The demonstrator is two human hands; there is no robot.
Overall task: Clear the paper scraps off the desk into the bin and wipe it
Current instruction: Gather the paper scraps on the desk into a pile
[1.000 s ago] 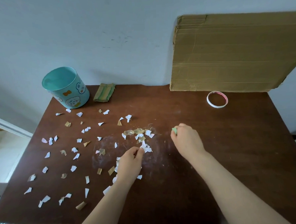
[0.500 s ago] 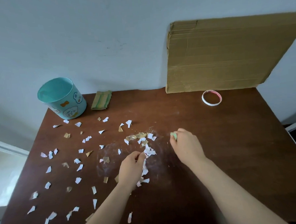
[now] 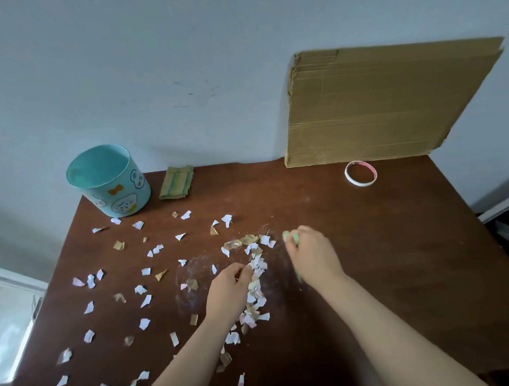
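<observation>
Several white, pink and tan paper scraps (image 3: 143, 290) lie scattered over the left half of the brown desk (image 3: 398, 259). A denser pile of scraps (image 3: 256, 281) sits in the middle. My left hand (image 3: 229, 291) rests curled at the pile's left edge, its fingertips pinching scraps. My right hand (image 3: 312, 254) is curled round a small green scrap (image 3: 289, 236) just right of the pile. The teal bin (image 3: 111, 182) with cartoon animals stands at the back left. A folded green-striped cloth (image 3: 176, 182) lies beside it.
A large sheet of cardboard (image 3: 384, 103) leans against the wall at the back right. A white and red tape ring (image 3: 360, 173) lies in front of it. The desk's left edge drops to a bright floor.
The view has tilted down and more of the desk's front shows. More scraps now lie gathered in a line below my left hand. Both hands stayed near the middle pile.
</observation>
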